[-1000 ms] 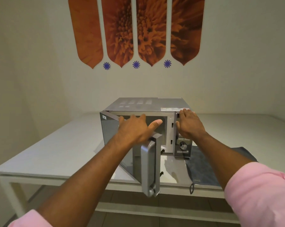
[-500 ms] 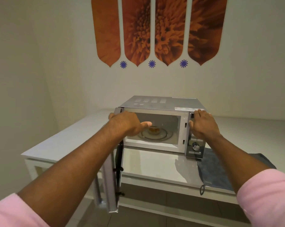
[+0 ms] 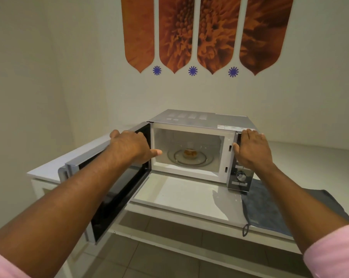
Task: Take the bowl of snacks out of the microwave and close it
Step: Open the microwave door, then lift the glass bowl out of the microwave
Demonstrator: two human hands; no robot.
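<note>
A silver microwave [image 3: 199,118] stands on a white table [image 3: 181,194] with its door [image 3: 117,197] swung wide open to the left. Inside, a small glass bowl of orange-brown snacks [image 3: 189,153] sits in the middle of the glass turntable [image 3: 201,161]. My left hand [image 3: 129,147] grips the door's top edge near the hinge, thumb pointing toward the cavity. My right hand [image 3: 251,149] lies flat against the microwave's upper right front corner, above the control panel [image 3: 240,177], fingers reaching the top. Neither hand touches the bowl.
A dark blue-grey cloth [image 3: 267,207] lies on the table to the right of the microwave, a loop hanging over the front edge. The open door juts out past the table's front left. Walls close in behind and on the left; tiled floor below.
The door has swung from half open to fully open on the left, my left hand riding along on its top edge. The bowl inside is now in plain view. My right hand has stayed put.
</note>
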